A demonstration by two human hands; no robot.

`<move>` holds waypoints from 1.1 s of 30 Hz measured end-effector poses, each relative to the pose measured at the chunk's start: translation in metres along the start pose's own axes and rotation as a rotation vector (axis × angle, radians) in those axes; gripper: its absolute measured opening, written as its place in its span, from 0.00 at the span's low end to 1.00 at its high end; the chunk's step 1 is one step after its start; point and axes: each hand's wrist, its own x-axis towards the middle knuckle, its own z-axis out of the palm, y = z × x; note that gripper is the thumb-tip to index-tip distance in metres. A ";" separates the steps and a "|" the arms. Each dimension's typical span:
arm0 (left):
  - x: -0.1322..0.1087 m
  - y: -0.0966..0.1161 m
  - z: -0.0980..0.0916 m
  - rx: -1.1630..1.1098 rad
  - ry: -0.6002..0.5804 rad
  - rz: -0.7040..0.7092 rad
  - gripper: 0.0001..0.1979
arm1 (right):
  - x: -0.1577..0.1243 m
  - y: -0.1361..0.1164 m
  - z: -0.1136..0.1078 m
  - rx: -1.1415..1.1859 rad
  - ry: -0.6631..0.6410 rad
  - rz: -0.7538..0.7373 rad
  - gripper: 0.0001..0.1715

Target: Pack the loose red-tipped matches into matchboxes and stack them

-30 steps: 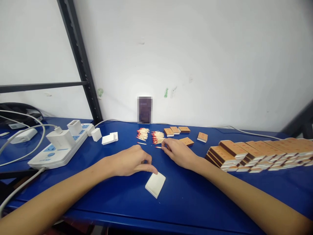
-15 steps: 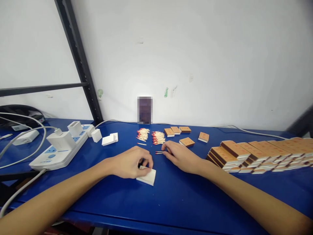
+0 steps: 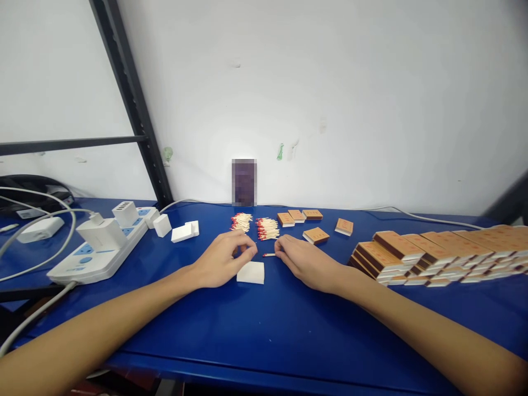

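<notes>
My left hand point(image 3: 226, 257) is curled just above and left of a small white matchbox tray point(image 3: 251, 273) lying on the table. Its thumb and forefinger come together near the tray's far edge; anything between them is hidden. My right hand point(image 3: 304, 265) pinches a match point(image 3: 269, 254), whose red head points left. Beyond the hands lie two heaps of red-headed matches, a left heap point(image 3: 241, 222) and a right heap point(image 3: 268, 229).
Several matchbox sleeves point(image 3: 315, 236) lie behind my right hand. Many more form a stacked row point(image 3: 437, 253) at the right. White trays point(image 3: 184, 232) and a power strip point(image 3: 103, 264) with plugged-in chargers and cables occupy the left of the blue table point(image 3: 264, 335).
My left hand has let go of the white tray and moved forward and slightly left. The tray now lies farther forward and straighter. My right hand stays nearly in place with its match.
</notes>
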 end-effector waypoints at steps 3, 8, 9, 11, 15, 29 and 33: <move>0.002 -0.005 -0.005 0.021 0.037 0.018 0.17 | -0.001 0.000 0.001 0.028 0.013 0.002 0.12; 0.002 -0.014 -0.012 0.069 -0.031 0.062 0.17 | -0.003 -0.001 0.001 0.100 0.025 -0.007 0.10; 0.002 -0.014 -0.014 0.077 -0.063 0.079 0.17 | -0.003 -0.001 0.001 0.104 0.026 -0.008 0.10; 0.001 -0.014 -0.019 0.098 -0.158 0.124 0.15 | -0.003 -0.002 0.001 0.093 0.021 -0.015 0.10; -0.001 -0.009 -0.029 0.165 -0.351 0.196 0.18 | -0.002 -0.002 0.002 0.068 0.005 -0.010 0.11; -0.003 -0.002 -0.020 0.182 -0.349 0.158 0.17 | -0.002 -0.005 0.000 0.068 0.069 -0.028 0.11; -0.003 -0.001 -0.019 0.162 -0.358 0.170 0.19 | -0.005 -0.005 -0.005 0.054 0.056 -0.061 0.09</move>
